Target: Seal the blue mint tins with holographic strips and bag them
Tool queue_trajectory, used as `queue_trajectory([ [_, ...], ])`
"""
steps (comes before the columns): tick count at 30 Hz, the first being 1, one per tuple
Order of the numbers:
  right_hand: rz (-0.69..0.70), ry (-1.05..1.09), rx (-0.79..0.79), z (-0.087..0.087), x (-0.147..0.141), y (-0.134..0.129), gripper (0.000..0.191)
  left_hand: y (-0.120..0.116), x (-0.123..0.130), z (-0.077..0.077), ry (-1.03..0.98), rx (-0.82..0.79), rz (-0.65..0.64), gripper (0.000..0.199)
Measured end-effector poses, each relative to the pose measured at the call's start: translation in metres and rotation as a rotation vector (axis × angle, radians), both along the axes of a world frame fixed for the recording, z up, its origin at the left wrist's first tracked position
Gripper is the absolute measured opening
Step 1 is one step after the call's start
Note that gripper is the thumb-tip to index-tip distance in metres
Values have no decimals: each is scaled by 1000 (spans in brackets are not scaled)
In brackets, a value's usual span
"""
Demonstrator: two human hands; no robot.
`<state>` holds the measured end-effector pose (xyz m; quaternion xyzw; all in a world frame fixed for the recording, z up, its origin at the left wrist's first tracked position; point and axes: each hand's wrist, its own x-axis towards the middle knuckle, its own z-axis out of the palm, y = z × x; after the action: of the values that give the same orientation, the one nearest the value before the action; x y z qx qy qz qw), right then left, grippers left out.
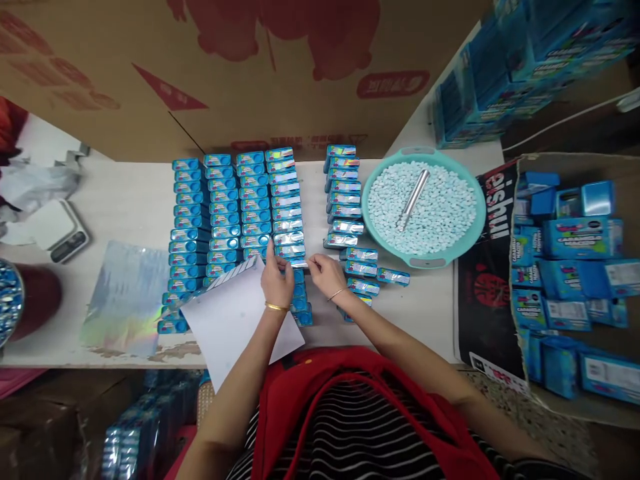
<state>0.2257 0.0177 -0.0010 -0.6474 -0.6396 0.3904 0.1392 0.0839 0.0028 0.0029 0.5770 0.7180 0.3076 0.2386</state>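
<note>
Beside bare tabletop (315, 200), left hand (277, 281) and right hand (327, 275) closed on edges of a label (299, 264)

A small blue tin (299, 265) sits between the left hand (278, 283) and the right hand (325, 275), both touching its ends, its upturned narrow face pale and shiny; the close-set column of blue tins (289, 213) in line with it runs on beyond and nearer than the hands; a white sheet (225, 327), slanted, dark-striped along its far edge, passes beneath the left hand, overlapping tins to that hand's left.
</note>
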Motion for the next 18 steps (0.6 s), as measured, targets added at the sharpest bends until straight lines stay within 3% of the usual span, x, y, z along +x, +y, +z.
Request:
queue_trajectory([
  [7,76,-119,-19,-3,-6,2,24,1,-2,-14,101,-85,-25,76],
  [10,0,-80,-45,-10,-6,-2,22,3,-1,-9,122,-117,-15,80],
  [13,-58,-21,-32,-16,-7,-15,33,6,0,0,165,-101,9,84],
  [18,103,-7,-4,-20,-13,-40,51,8,0,3,158,-126,29,87],
])
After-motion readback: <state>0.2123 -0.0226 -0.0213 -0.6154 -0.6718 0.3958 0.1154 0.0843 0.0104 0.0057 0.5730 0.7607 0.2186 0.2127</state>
